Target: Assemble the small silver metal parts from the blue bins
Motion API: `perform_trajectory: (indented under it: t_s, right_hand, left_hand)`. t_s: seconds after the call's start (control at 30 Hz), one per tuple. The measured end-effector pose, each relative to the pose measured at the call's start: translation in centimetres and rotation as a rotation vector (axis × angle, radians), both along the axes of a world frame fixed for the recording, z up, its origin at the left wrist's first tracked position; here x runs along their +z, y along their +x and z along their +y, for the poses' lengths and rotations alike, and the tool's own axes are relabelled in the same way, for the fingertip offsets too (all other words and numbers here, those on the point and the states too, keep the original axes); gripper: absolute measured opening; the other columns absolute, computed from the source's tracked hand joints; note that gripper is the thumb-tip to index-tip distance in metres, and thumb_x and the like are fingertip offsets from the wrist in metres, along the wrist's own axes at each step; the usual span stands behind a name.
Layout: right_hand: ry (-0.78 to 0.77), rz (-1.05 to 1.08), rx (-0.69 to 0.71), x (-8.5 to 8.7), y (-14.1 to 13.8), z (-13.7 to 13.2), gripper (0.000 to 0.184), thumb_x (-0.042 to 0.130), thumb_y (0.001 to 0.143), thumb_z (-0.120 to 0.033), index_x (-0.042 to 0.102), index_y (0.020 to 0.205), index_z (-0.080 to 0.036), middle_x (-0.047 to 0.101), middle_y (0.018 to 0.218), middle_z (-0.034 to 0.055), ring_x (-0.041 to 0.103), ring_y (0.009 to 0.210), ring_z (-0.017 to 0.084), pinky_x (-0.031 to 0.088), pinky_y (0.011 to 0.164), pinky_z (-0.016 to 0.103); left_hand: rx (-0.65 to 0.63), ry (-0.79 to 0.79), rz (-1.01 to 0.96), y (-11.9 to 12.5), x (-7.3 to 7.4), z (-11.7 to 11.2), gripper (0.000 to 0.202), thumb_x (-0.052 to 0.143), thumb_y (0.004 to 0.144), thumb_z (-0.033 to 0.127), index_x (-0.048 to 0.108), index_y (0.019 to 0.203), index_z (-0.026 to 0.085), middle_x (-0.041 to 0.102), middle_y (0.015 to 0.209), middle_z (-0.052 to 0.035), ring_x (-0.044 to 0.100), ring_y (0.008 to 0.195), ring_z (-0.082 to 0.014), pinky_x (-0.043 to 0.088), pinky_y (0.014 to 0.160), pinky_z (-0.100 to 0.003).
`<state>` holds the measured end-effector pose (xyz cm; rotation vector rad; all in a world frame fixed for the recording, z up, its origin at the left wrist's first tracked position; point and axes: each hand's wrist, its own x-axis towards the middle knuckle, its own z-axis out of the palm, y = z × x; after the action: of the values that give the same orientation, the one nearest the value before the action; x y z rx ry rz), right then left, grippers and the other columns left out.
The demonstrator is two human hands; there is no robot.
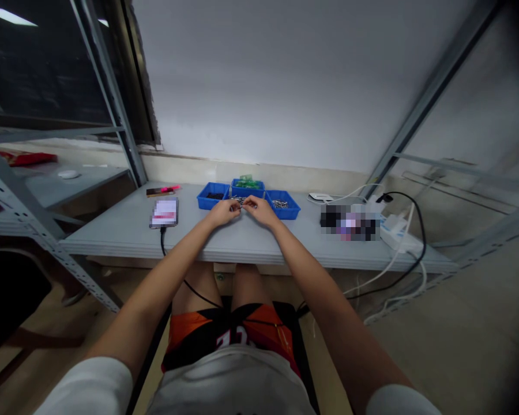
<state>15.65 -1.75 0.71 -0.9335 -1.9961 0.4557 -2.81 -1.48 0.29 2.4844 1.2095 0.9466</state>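
Both my hands meet at the middle of a grey table (125,230), just in front of three blue trays. My left hand (225,212) and my right hand (259,210) are closed in pinches on a small metal part (241,202) held between their fingertips. The left blue tray (211,196) holds dark small pieces, the middle one (247,187) has green items at its back, and the right one (282,204) holds small silvery metal parts.
A phone (165,212) with a cable lies left of the trays, a pink marker (164,190) behind it. Right of the trays sit a white power strip (398,230), black and white cables and a white puck (320,197). Metal shelving stands left and right.
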Motion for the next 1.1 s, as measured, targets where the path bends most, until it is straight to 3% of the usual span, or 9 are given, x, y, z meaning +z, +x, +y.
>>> perform_trajectory:
  t_s: [0.27, 0.4, 0.57, 1.1]
  right_hand:
    - [-0.029, -0.021, -0.046, -0.3, 0.6, 0.7, 0.012, 0.058, 0.079, -0.026, 0.063, 0.084, -0.016, 0.067, 0.085, 0.003, 0.058, 0.077, 0.014, 0.044, 0.078, 0.028]
    - [-0.062, -0.108, -0.01, -0.8, 0.5, 0.8, 0.011, 0.057, 0.08, -0.023, 0.064, 0.085, -0.015, 0.066, 0.081, 0.002, 0.057, 0.073, 0.014, 0.043, 0.075, 0.027]
    - [-0.031, -0.205, 0.039, -0.8, 0.1, 0.1, 0.02, 0.054, 0.084, -0.021, 0.066, 0.098, -0.013, 0.066, 0.084, 0.004, 0.056, 0.075, 0.014, 0.042, 0.075, 0.027]
    - [-0.064, -0.195, 0.075, -0.6, -0.1, -0.3, 0.026, 0.055, 0.083, -0.023, 0.066, 0.105, -0.014, 0.067, 0.088, 0.0039, 0.056, 0.076, 0.014, 0.042, 0.074, 0.027]
  left_hand:
    - [0.033, 0.122, -0.094, -0.1, -0.2, 0.5, 0.022, 0.054, 0.082, 0.028, 0.068, 0.091, 0.013, 0.068, 0.088, -0.0076, 0.057, 0.072, -0.0161, 0.045, 0.069, -0.027]
    - [-0.055, 0.152, -0.11, 0.0, 0.0, 0.4, 0.023, 0.055, 0.083, 0.029, 0.068, 0.094, 0.014, 0.067, 0.088, -0.0068, 0.057, 0.07, -0.0146, 0.046, 0.069, -0.027]
    - [-0.146, 0.163, -0.062, 0.0, 0.1, 0.1, 0.023, 0.057, 0.084, 0.027, 0.07, 0.099, 0.016, 0.066, 0.088, -0.0056, 0.057, 0.072, -0.0144, 0.046, 0.07, -0.026]
    - [-0.123, 0.173, -0.063, 0.2, 0.4, -0.2, 0.018, 0.059, 0.083, 0.024, 0.07, 0.094, 0.015, 0.064, 0.082, -0.0043, 0.056, 0.069, -0.0137, 0.045, 0.068, -0.026]
